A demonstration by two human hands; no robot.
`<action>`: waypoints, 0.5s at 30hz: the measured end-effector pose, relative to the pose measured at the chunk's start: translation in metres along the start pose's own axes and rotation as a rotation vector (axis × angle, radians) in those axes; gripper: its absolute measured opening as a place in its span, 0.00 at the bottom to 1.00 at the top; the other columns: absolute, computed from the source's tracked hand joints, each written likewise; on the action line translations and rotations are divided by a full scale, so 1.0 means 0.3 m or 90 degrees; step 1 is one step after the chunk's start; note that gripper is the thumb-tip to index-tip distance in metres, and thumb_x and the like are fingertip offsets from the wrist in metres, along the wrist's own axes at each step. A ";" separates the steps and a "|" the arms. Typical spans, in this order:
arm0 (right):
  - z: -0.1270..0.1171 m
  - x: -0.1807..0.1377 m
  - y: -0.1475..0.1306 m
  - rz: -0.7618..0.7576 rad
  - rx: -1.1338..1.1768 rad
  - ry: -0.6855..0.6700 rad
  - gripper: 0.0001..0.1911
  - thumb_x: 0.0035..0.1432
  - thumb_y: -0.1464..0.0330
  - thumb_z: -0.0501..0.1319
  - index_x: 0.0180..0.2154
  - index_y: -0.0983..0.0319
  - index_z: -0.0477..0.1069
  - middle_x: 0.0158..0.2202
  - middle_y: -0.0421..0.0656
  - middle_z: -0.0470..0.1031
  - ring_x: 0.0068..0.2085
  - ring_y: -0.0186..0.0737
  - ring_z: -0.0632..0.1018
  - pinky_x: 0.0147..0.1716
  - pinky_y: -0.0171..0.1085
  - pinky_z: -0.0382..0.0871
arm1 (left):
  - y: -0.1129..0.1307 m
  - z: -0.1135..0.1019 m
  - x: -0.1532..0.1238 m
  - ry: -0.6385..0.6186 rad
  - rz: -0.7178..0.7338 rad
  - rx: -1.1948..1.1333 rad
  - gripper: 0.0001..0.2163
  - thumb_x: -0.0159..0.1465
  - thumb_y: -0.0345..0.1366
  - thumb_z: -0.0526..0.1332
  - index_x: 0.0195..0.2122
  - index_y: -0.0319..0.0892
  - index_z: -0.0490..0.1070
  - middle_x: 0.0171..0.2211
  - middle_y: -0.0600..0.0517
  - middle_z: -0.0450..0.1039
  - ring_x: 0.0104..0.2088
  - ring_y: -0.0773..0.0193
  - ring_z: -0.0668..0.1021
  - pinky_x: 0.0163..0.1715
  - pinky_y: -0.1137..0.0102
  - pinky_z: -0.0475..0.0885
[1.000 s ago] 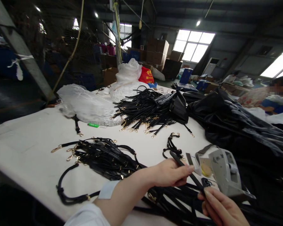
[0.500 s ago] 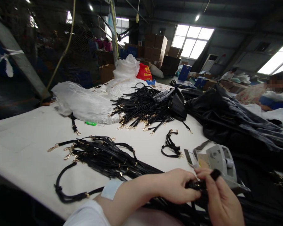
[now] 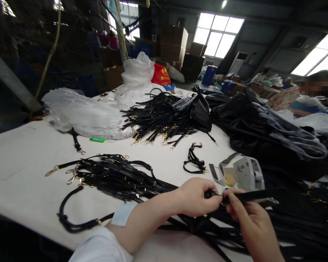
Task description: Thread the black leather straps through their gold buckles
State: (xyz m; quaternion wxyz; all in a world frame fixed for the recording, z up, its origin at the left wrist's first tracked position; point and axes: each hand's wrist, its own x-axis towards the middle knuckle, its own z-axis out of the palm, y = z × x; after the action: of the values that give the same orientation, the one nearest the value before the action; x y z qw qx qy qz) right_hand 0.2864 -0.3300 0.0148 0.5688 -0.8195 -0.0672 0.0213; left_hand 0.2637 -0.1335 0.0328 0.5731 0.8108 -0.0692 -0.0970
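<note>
At the worktop's right edge a heap of black fabric lies, with a pile of black straps toward the far edge and a second bundle near the front edge. Just above that front edge, your left hand and right hand meet. Your fingers are clamped on one black strap, which runs level toward the right.

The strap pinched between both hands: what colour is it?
Black; the strap shows best in the head view, between left hand and right hand.
</note>
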 end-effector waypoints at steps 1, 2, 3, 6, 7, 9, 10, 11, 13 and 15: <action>0.002 -0.004 -0.001 0.004 0.005 -0.008 0.23 0.56 0.48 0.66 0.40 0.62 0.79 0.24 0.40 0.73 0.26 0.35 0.71 0.26 0.33 0.66 | 0.003 -0.003 -0.003 0.006 0.002 0.004 0.10 0.60 0.41 0.59 0.34 0.40 0.75 0.21 0.58 0.64 0.24 0.70 0.66 0.24 0.74 0.59; 0.003 -0.008 -0.002 0.004 0.019 0.004 0.23 0.59 0.48 0.64 0.40 0.62 0.79 0.24 0.40 0.73 0.26 0.35 0.70 0.26 0.33 0.67 | 0.007 -0.006 -0.005 0.019 0.011 0.007 0.10 0.60 0.41 0.59 0.33 0.40 0.75 0.22 0.58 0.65 0.24 0.70 0.67 0.25 0.75 0.60; 0.003 -0.012 -0.003 0.001 0.037 0.030 0.22 0.61 0.49 0.63 0.41 0.61 0.79 0.25 0.40 0.74 0.27 0.34 0.71 0.27 0.32 0.68 | 0.010 -0.010 -0.008 0.034 0.026 0.010 0.10 0.60 0.40 0.59 0.33 0.40 0.75 0.23 0.57 0.66 0.25 0.70 0.68 0.27 0.75 0.61; -0.008 -0.016 0.004 -0.027 0.063 0.059 0.21 0.64 0.51 0.60 0.44 0.61 0.79 0.30 0.42 0.79 0.30 0.36 0.75 0.33 0.34 0.71 | 0.013 -0.019 -0.012 0.069 0.063 -0.001 0.08 0.61 0.38 0.59 0.30 0.39 0.73 0.24 0.56 0.68 0.27 0.69 0.69 0.29 0.75 0.62; -0.013 -0.015 0.008 -0.044 0.051 0.053 0.21 0.65 0.52 0.59 0.44 0.61 0.79 0.32 0.43 0.80 0.32 0.38 0.76 0.35 0.35 0.72 | 0.013 -0.020 -0.012 0.075 0.068 -0.006 0.08 0.61 0.38 0.59 0.30 0.39 0.73 0.24 0.56 0.67 0.27 0.69 0.68 0.29 0.74 0.62; -0.019 -0.014 0.014 -0.096 0.003 0.029 0.20 0.65 0.53 0.59 0.45 0.61 0.79 0.38 0.46 0.81 0.37 0.43 0.78 0.38 0.38 0.73 | 0.011 -0.020 -0.012 0.079 0.075 -0.014 0.07 0.61 0.37 0.59 0.30 0.40 0.72 0.24 0.57 0.66 0.27 0.70 0.68 0.29 0.74 0.61; -0.020 -0.014 0.014 -0.124 -0.022 0.018 0.19 0.65 0.54 0.59 0.45 0.60 0.80 0.41 0.47 0.81 0.39 0.45 0.79 0.40 0.40 0.73 | 0.010 -0.019 -0.012 0.078 0.080 -0.017 0.06 0.60 0.36 0.60 0.29 0.40 0.72 0.24 0.57 0.66 0.27 0.70 0.68 0.29 0.74 0.62; -0.019 -0.015 0.013 -0.148 -0.041 0.010 0.19 0.65 0.54 0.60 0.45 0.60 0.80 0.44 0.47 0.81 0.42 0.47 0.79 0.41 0.41 0.74 | 0.010 -0.019 -0.013 0.077 0.084 -0.020 0.06 0.60 0.36 0.60 0.29 0.40 0.71 0.24 0.57 0.66 0.27 0.70 0.67 0.29 0.74 0.62; -0.015 -0.019 0.007 -0.169 -0.054 0.022 0.18 0.65 0.54 0.60 0.45 0.59 0.80 0.46 0.47 0.81 0.44 0.49 0.79 0.44 0.43 0.74 | 0.012 -0.022 -0.014 0.076 0.084 -0.028 0.06 0.60 0.35 0.59 0.29 0.40 0.70 0.24 0.57 0.66 0.27 0.70 0.67 0.29 0.74 0.62; -0.011 -0.023 -0.001 -0.161 -0.038 0.062 0.19 0.65 0.54 0.59 0.45 0.59 0.80 0.47 0.47 0.81 0.46 0.52 0.80 0.44 0.44 0.74 | 0.015 -0.030 -0.017 0.071 0.068 -0.047 0.06 0.60 0.36 0.59 0.29 0.40 0.70 0.25 0.57 0.67 0.28 0.69 0.68 0.29 0.74 0.62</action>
State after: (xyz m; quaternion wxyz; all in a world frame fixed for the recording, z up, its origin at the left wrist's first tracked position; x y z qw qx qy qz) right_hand 0.2799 -0.3340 0.0159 0.5447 -0.8212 -0.1427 -0.0921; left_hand 0.2608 -0.1256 0.0404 0.6102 0.7881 -0.0769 -0.0233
